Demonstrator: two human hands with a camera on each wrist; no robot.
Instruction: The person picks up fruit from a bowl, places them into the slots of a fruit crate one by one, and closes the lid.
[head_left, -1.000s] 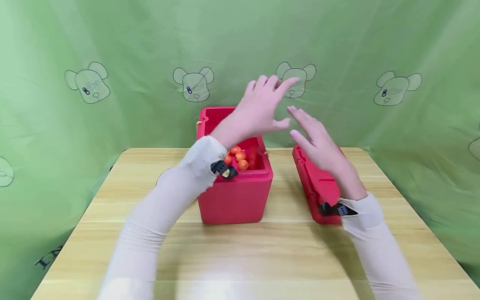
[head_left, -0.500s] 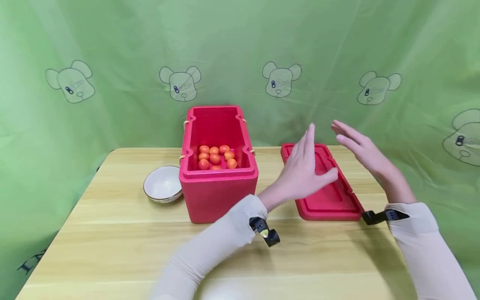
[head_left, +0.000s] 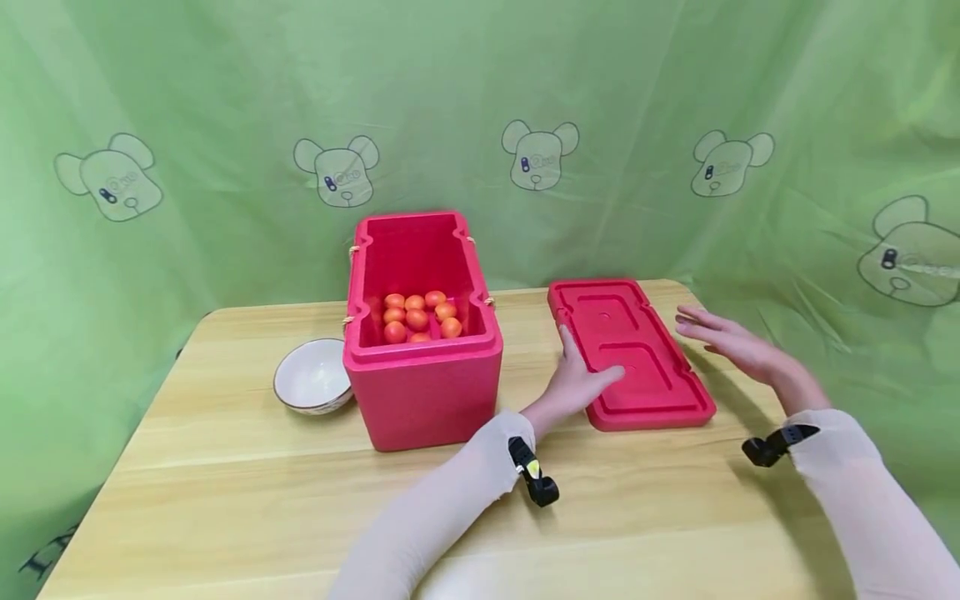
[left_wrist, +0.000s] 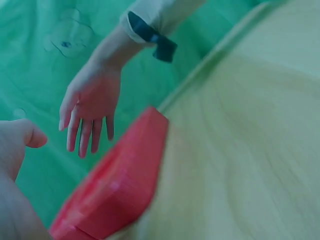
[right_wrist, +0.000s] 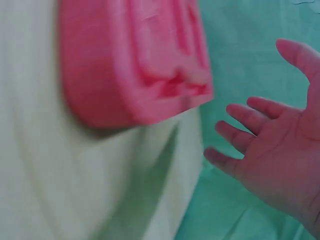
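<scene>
A red rectangular lid (head_left: 637, 367) lies flat on the table, its recessed side up. At its left edge is my left hand (head_left: 573, 387), thumb spread from straight fingers and overlapping the lid's near left side in the head view. My right hand (head_left: 731, 343) hovers off the lid's right edge, fingers extended, palm facing it. The right wrist view shows a gap between that palm (right_wrist: 280, 150) and the lid (right_wrist: 145, 65). Left of the lid stands a red box (head_left: 427, 396), uncovered, with several small orange-red tomato-like fruits (head_left: 417, 320) on its floor.
A white bowl (head_left: 313, 375) with a dark rim stands against the red box's left side. Thin cord loops (head_left: 489, 302) sit on the box's rim. The wooden table (head_left: 247, 500) backs onto a green curtain (head_left: 435, 100) printed with bear heads.
Both hands have come down from above the box and lid to either side of the lid. The view has swung right, bringing the bowl into sight. Box and lid stay on the table.
</scene>
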